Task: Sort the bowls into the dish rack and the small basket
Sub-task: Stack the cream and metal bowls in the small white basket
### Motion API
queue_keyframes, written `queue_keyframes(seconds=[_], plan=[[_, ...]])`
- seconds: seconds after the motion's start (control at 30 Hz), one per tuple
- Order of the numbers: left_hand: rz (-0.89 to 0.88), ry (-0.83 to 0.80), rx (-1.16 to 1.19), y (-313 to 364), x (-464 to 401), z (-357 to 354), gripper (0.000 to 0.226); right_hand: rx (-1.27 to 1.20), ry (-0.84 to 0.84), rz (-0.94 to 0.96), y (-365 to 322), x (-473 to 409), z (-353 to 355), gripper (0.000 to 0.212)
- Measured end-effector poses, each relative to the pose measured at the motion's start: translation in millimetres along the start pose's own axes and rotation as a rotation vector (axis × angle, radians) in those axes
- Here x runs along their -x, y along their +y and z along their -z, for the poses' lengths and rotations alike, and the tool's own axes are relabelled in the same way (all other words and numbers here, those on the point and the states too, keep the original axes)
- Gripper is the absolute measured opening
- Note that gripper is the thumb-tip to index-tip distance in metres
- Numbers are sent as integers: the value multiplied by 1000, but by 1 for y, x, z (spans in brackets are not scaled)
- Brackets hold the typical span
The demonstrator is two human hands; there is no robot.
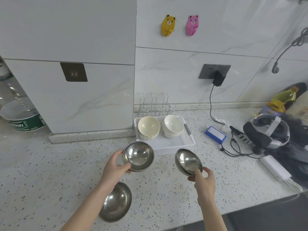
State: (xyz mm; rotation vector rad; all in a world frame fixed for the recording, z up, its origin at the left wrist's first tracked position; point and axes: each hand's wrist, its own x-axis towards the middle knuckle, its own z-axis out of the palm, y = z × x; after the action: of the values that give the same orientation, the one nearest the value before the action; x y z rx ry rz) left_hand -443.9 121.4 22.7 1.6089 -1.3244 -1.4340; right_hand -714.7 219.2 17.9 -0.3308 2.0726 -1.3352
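My left hand grips the near rim of a steel bowl held above the counter, in front of the white basket. My right hand pinches the rim of a second, tilted steel bowl just right of the basket's front edge. A third steel bowl sits on the counter under my left forearm. Inside the basket stand a stack of cream bowls on the left and a stack of white bowls on the right. A wire dish rack stands behind the basket against the wall.
A wall pillar juts out at the left, with a clear water bottle beyond it. To the right lie a blue box, a headset, cables, a white power strip and a yellow object. The counter's front edge runs at lower right.
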Motion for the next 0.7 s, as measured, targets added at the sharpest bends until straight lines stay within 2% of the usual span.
queue_keyframes(seconds=[0.13,0.27,0.5,0.63,0.7], plan=[[26,-19,2,8,-3,-9,69,0,0,14,-21,-12,6,47],[69,-24,58,18,-7,-20,64,76,-53,45,-49,-41,6,48],[90,45,94,49,-26,-52,56,581,-177,258,-101,-102,-3,48],[96,98,122,61,-37,-71,57,758,-304,298,-131,-134,-10,24],[110,123,126,63,-41,-79,56,856,-374,308,-144,-149,-15,28]])
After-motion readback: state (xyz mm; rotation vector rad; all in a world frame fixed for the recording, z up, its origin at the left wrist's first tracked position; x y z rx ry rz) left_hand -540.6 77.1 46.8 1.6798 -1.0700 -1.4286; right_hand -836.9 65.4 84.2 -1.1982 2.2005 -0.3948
